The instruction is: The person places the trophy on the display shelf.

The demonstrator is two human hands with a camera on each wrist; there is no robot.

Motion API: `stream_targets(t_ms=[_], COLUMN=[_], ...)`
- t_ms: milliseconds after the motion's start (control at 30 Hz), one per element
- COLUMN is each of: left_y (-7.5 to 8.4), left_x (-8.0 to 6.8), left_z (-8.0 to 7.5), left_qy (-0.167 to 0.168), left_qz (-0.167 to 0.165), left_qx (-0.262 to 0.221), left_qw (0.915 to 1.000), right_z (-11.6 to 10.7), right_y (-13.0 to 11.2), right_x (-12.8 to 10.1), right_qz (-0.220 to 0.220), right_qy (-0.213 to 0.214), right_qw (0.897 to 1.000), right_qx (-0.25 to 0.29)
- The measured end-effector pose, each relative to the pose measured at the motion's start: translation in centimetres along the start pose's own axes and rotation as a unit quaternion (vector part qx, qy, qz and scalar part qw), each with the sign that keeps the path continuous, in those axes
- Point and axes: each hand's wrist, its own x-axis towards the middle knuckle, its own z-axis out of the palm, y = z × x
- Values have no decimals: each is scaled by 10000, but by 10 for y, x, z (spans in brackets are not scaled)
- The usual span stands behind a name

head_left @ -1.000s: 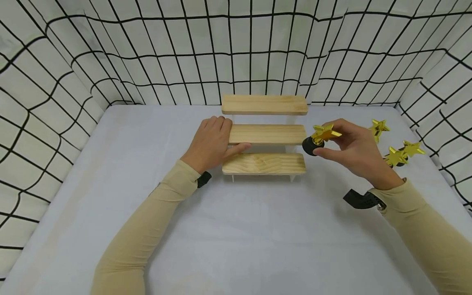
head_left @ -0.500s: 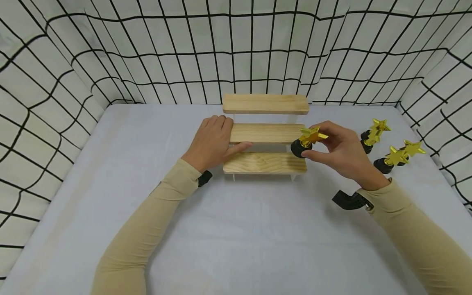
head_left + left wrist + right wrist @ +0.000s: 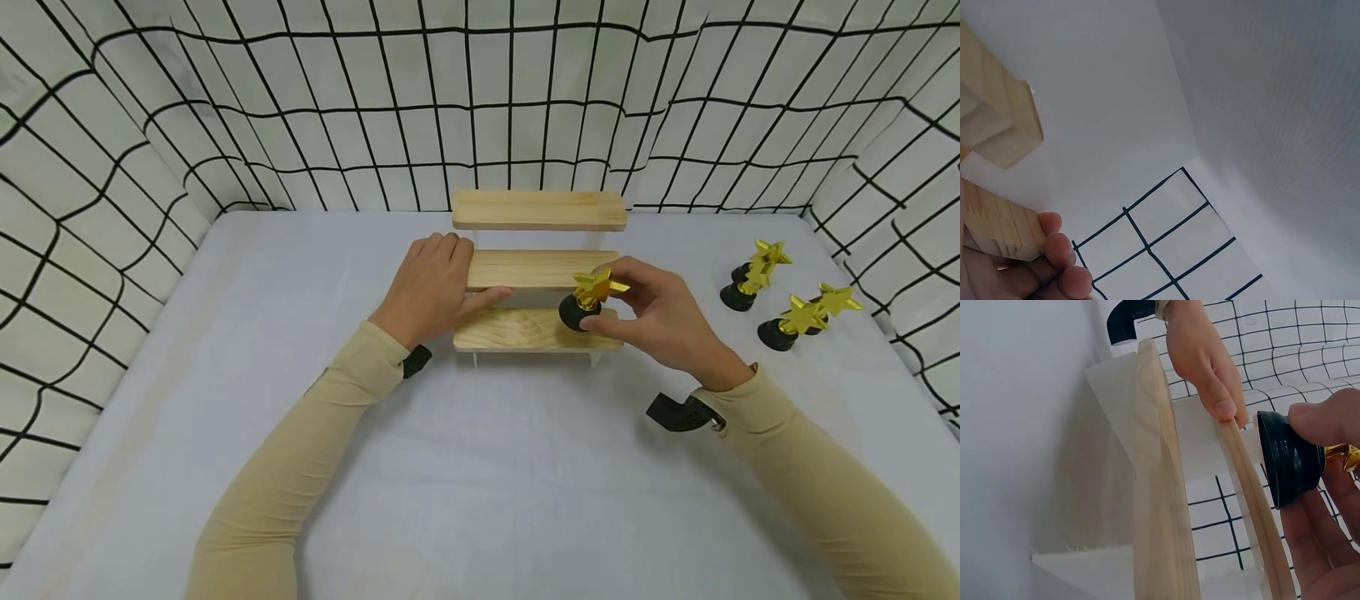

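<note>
Left hand (image 3: 435, 287) has its fingers wrapped round the end of the middle board (image 3: 536, 270), presumably steadying the stepped stand (image 3: 538, 210). Right hand (image 3: 660, 321) has thumb and fingers pinching a gold star trophy (image 3: 578, 315) at its black base, underside down, likely for a flat landing, over the stand's right half. Four more trophies (image 3: 738, 297) stand upright on the counter (image 3: 525, 467), well to the right!

Right-wrist view: trophy (image 3: 1292, 461), its gold top (image 3: 1352, 457) cropped at the 3 o'clock edge. Head view: middle shelf (image 3: 536, 269), its 9 o'clock end hidden by the left hand (image 3: 431, 287).
</note>
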Motion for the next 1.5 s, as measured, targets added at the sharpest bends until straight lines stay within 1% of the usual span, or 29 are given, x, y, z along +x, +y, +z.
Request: stream_targets(t_ms=[200, 267, 433, 533, 700, 867, 1067, 1167, 1367, 1500], left_y=[0, 1, 0, -1, -3, -3, -4, -4, -6, -6], left_x=[2, 3, 4, 5, 8, 12, 14, 13, 13, 13], left_z=[-2, -3, -7, -10, -11, -12, -11, -10, -7, -6], left_qy=[-14, -63, -386, -507, -502, -555, -635, -607, -431, -418], left_qz=[41, 36, -89, -201, -221, -135, -114, -107, -31, -35], left_qx=[31, 6, -63, -104, -168, -52, 66, 43, 71, 87], left_qw=[10000, 10000, 9992, 9985, 9984, 9984, 9979, 9981, 9990, 9991], right_z=[9, 12, 21, 27, 36, 44, 52, 56, 63, 68], right_y=[3, 2, 2, 2, 2, 2, 0, -1, -2, -1], right_x=[3, 4, 8, 11, 14, 16, 20, 21, 22, 24], right_qz=[-25, 15, 72, 84, 35, 28, -45, -41, -53, 7], right_qy=[-107, -146, -298, -392, -494, -597, -710, -704, -648, -627], right_qw=[9998, 9998, 9995, 9991, 9985, 9974, 9970, 9971, 9975, 9979], right_qx=[188, 148, 112, 97, 218, 392, 306, 278, 270, 136])
